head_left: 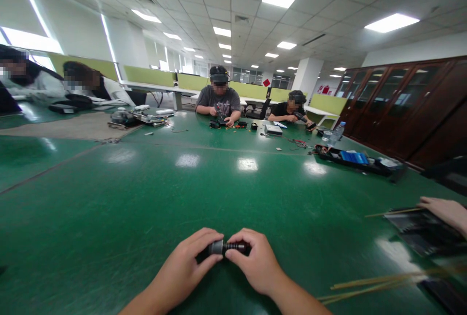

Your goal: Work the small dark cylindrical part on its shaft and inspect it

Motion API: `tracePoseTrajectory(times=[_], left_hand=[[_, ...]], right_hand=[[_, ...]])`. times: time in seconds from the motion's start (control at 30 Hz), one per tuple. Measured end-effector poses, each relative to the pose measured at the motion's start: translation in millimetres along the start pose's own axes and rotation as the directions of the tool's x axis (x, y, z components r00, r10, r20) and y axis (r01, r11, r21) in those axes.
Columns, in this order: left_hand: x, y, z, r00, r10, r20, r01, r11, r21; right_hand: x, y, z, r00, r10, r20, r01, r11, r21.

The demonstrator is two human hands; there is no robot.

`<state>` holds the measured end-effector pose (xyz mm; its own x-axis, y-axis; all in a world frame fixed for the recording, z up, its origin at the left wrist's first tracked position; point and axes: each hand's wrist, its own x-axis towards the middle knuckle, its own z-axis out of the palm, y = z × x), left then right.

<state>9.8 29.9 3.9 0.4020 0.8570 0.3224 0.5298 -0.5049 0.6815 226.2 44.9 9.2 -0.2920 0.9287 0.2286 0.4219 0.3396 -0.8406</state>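
Near the bottom middle of the view, both hands meet around a small dark cylindrical part above the green table [160, 208]. My left hand [186, 264] pinches its wider grey end [216, 247] between thumb and fingers. My right hand [257, 261] is closed on the narrower, ridged black end [236, 246]. The two ends line up lengthwise between the fingertips, and the fingers partly hide them.
Another person's hand [447, 213] rests by a dark tray [419, 232] at the right, with thin yellowish sticks [375, 282] nearby. Farther back are a black box with blue items [353, 157], a bottle [338, 134] and two people working across the table.
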Motion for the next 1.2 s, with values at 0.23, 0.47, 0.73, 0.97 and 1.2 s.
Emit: tracePoseTrajectory(times=[0.23,0.47,0.73,0.97,1.2], left_hand=[[-0.1,-1.4,-0.6,1.000,0.002,-0.003,-0.001,1.000,0.005],[0.6,-0.1,-0.7,1.000,0.010,-0.005,-0.010,1.000,0.003],[-0.8,-4.1,0.3,1.000,0.007,-0.019,-0.007,1.000,0.011],[-0.3,-1.3,-2.2,1.000,0.009,-0.017,-0.009,1.000,0.009],[-0.9,-0.4,-2.7,0.999,0.023,-0.027,-0.023,1.000,0.004]], right_hand=[[0.5,-0.3,0.0,1.000,-0.001,0.005,0.001,1.000,0.006],[0.1,-0.3,0.2,1.000,0.002,0.004,-0.002,1.000,0.006],[0.0,0.6,0.3,1.000,0.005,0.003,-0.005,1.000,-0.007],[0.8,-0.2,-0.4,1.000,0.015,0.007,-0.015,1.000,0.008],[0.5,-0.8,-0.9,1.000,0.011,0.006,-0.011,1.000,0.011]])
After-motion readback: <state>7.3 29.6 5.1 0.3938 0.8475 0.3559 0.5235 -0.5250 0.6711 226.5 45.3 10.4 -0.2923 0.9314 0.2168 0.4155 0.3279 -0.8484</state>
